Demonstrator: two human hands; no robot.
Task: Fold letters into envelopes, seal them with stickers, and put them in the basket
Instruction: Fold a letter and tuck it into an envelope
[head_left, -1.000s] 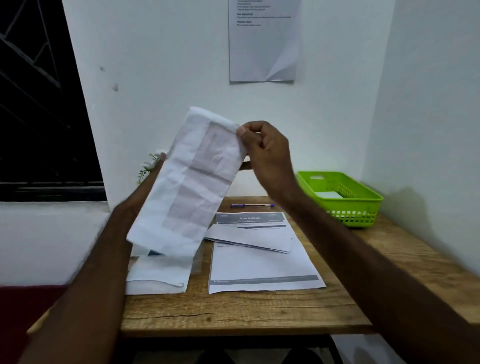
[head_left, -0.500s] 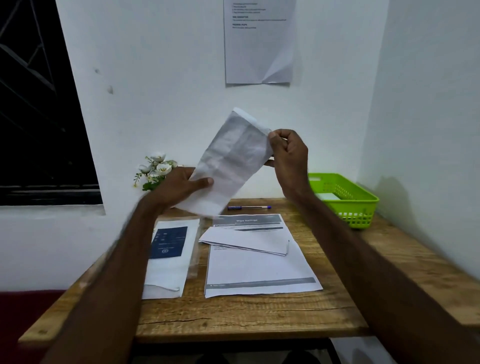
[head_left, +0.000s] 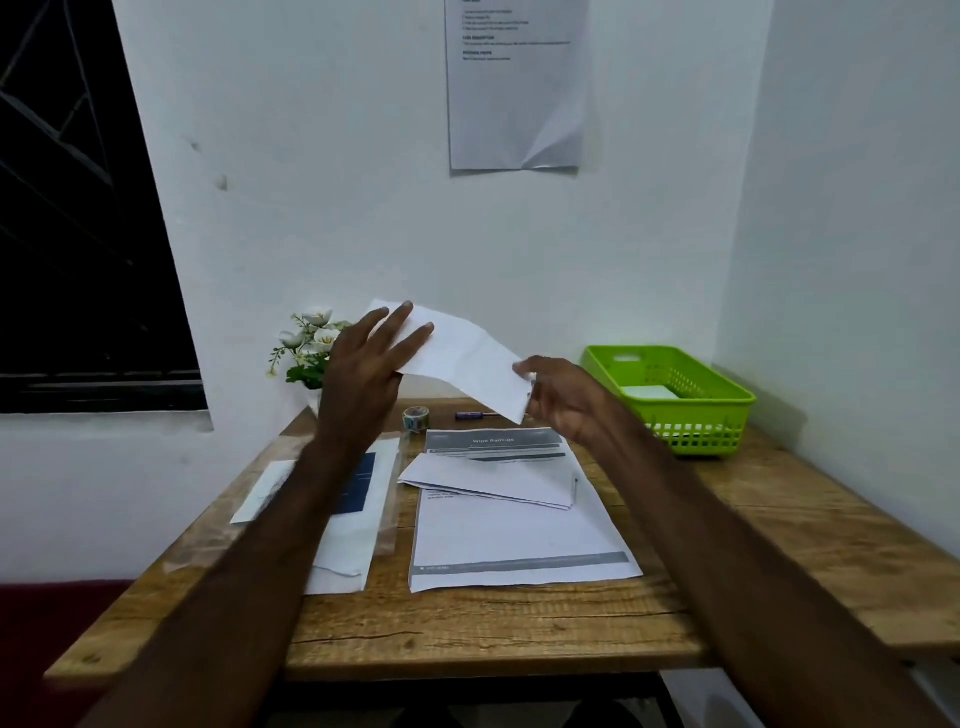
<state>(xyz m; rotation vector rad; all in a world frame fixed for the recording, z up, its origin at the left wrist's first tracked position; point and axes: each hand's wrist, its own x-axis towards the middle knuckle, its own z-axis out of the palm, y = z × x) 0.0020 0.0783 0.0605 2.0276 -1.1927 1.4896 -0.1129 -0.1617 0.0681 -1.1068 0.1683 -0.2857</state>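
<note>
Both hands are holding a white envelope (head_left: 462, 358) up above the far end of the wooden table (head_left: 467, 618). The left hand (head_left: 363, 374) is lying against its upper end with fingers straight and spread, while the right hand (head_left: 561, 395) is pinching the lower end. Printed letters (head_left: 519, 540) are lying below, and the green basket (head_left: 670, 400) is sitting to the right by the white wall (head_left: 337, 182).

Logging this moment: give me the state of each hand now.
Left hand: open, straight fingers on the envelope.
Right hand: pinches the envelope's lower end.
</note>
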